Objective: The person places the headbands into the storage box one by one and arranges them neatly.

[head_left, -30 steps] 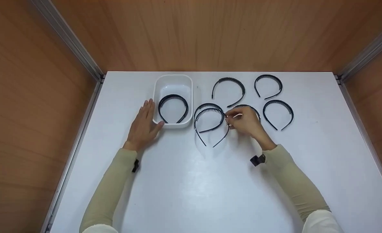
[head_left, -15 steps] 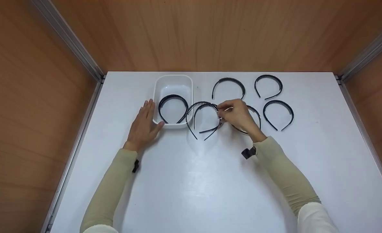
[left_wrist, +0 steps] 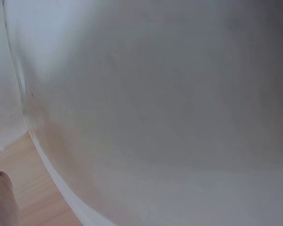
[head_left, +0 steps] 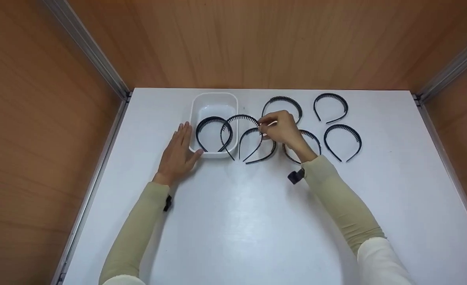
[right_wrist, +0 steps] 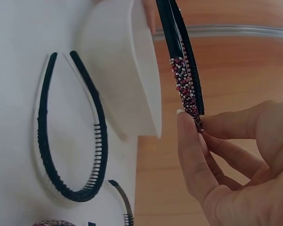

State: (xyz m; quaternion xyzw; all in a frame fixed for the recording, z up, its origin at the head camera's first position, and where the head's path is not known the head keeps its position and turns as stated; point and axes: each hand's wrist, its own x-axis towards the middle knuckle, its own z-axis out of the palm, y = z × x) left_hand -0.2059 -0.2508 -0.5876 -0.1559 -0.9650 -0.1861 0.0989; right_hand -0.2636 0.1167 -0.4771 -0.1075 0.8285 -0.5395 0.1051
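Note:
My right hand (head_left: 280,128) pinches a dark toothed headband (head_left: 241,116) by its side, holding it raised so it overlaps the right wall of a white plastic container (head_left: 214,154). In the right wrist view, this headband (right_wrist: 183,82) carries small red and white beads, gripped between thumb and fingertips. Inside the container lies dark headband material (head_left: 197,132); whether it is one band or stacked bands I cannot tell. My left hand (head_left: 176,152) rests along the container's left side, fingers straight. Another headband (head_left: 273,149) lies on the table beneath the held one.
More dark headbands lie to the right: one at the back (head_left: 282,98), a partly hidden one (head_left: 316,138) behind the right forearm, and two further right, a rear one (head_left: 331,95) and a nearer one (head_left: 344,127). Wooden panels (head_left: 241,43) surround the white table (head_left: 233,221).
My right hand has moved left and toward the back with the headband, from over the table to the container's right edge. My left hand has stayed at the container.

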